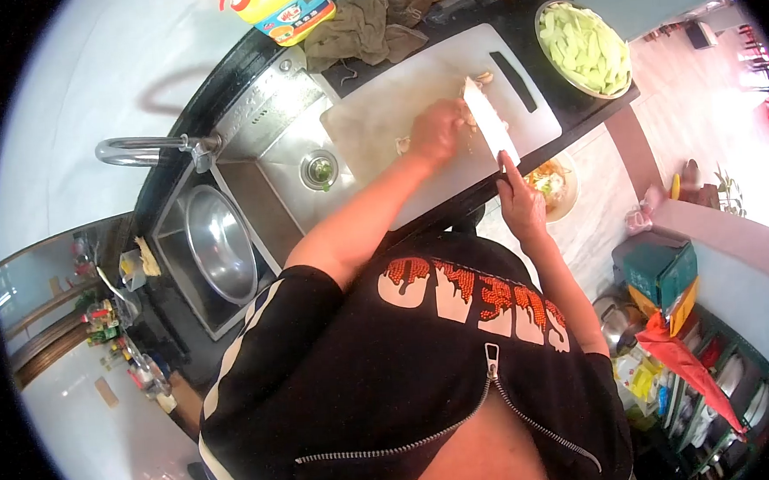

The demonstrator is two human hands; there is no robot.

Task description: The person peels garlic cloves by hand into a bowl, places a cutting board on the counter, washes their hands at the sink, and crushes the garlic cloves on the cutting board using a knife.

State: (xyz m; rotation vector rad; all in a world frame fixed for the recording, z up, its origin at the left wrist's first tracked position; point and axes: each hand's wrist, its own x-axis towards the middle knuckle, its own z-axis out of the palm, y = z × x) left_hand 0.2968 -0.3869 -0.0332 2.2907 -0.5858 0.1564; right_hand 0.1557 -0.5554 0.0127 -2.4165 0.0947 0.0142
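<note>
My right hand grips the handle of a knife with a broad, bright blade, which lies over the right part of a white cutting board. Close to the blade's left side, my left hand rests on the board with its fingers bent together around something small that I cannot make out. Small pale brown pieces lie by the blade's tip. A few whitish scraps are on the board left of my left hand. The board has a dark handle slot at its right.
A bowl of pale green slices stands beyond the board's right end. Left are a steel sink, a faucet and a metal basin. A yellow jug and a cloth sit behind. Below the counter's edge is a food-scrap container.
</note>
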